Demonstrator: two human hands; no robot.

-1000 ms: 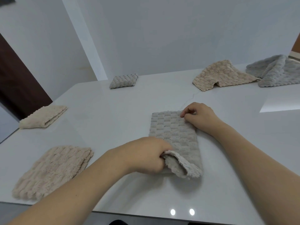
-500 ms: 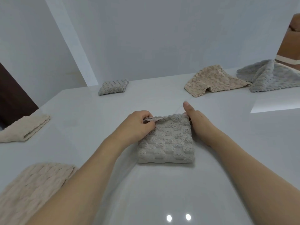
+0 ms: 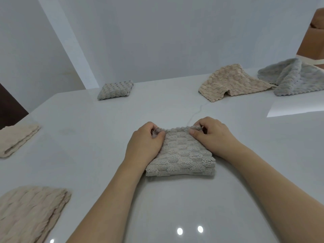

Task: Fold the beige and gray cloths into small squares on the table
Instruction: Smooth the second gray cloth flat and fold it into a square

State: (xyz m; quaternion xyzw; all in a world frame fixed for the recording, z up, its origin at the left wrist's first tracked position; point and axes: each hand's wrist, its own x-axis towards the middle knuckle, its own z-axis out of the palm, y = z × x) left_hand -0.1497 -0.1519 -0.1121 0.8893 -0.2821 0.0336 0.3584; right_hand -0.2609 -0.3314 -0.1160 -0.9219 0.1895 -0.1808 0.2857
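Note:
A gray textured cloth (image 3: 182,156) lies folded into a small square in the middle of the white table (image 3: 105,130). My left hand (image 3: 145,142) pinches its far left corner, and my right hand (image 3: 210,135) pinches its far right corner. Both hands rest on the cloth's far edge. An unfolded beige cloth (image 3: 229,83) and a crumpled gray cloth (image 3: 294,78) lie at the far right. A small folded gray square (image 3: 115,89) sits at the back left.
A folded beige cloth (image 3: 16,139) lies at the left edge, and another beige cloth (image 3: 29,213) lies at the near left corner. A brown object (image 3: 312,41) stands behind the far right corner. A wall runs along the table's far side.
My left hand lifted the near end of the gray cloth and folded it over to the far end, halving it into a square. Both hands now grip the far corners.

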